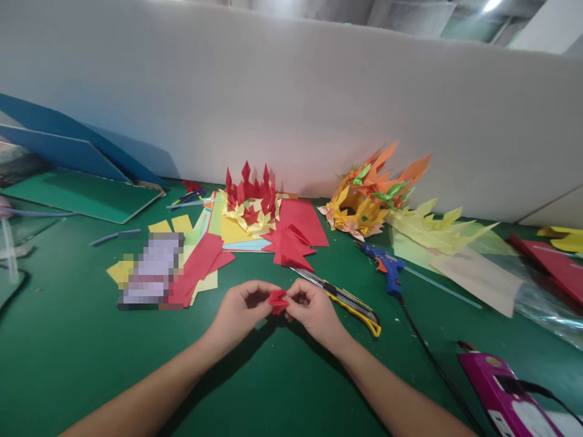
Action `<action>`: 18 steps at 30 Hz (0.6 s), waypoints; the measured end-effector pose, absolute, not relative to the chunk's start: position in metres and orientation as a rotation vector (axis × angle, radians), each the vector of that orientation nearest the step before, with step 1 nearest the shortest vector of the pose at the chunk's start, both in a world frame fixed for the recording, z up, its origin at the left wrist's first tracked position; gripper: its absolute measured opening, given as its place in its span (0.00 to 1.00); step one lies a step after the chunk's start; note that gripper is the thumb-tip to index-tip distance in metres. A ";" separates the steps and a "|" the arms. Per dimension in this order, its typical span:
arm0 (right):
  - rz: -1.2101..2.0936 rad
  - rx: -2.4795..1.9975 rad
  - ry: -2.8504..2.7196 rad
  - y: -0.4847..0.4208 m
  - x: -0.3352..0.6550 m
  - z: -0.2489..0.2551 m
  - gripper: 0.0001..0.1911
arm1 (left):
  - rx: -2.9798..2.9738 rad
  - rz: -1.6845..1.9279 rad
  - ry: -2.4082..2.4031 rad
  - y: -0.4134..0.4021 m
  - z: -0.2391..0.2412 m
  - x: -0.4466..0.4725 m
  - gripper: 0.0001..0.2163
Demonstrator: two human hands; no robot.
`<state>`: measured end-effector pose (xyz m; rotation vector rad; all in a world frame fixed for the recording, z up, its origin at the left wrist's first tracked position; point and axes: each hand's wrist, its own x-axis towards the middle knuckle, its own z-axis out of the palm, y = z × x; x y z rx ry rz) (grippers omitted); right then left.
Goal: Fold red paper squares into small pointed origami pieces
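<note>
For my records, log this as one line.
left hand: pinching folded red paper | right hand: pinching same paper | beyond: red crown | on right: cutter, glue gun

Ceiling lt (pixel 492 5) top R; soft shadows; edges prob. blurred.

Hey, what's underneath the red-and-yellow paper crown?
A yellow sheet shows beneath the paper crown, with light-blue paper peeking out in front. Whatever lies directly under its base is covered.
</note>
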<state>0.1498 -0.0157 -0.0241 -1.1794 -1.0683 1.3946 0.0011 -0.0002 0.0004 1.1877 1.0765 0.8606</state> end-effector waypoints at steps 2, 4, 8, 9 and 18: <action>1.433 -1.173 -1.016 -0.016 0.149 -0.024 0.14 | 1.145 0.863 1.089 -0.001 0.001 0.001 0.14; 1.447 -1.168 -1.003 -0.017 0.148 -0.024 0.13 | 1.110 0.848 1.097 -0.001 0.001 0.001 0.14; 1.382 -1.173 -1.074 -0.018 0.148 -0.027 0.11 | 1.049 0.801 1.090 0.002 0.000 0.000 0.12; 1.363 -1.177 -1.096 -0.018 0.148 -0.028 0.10 | 1.040 0.800 1.096 0.002 0.001 0.001 0.12; 0.884 -1.253 -1.368 -0.024 0.144 -0.034 0.07 | 1.205 0.890 1.136 0.001 -0.003 0.001 0.09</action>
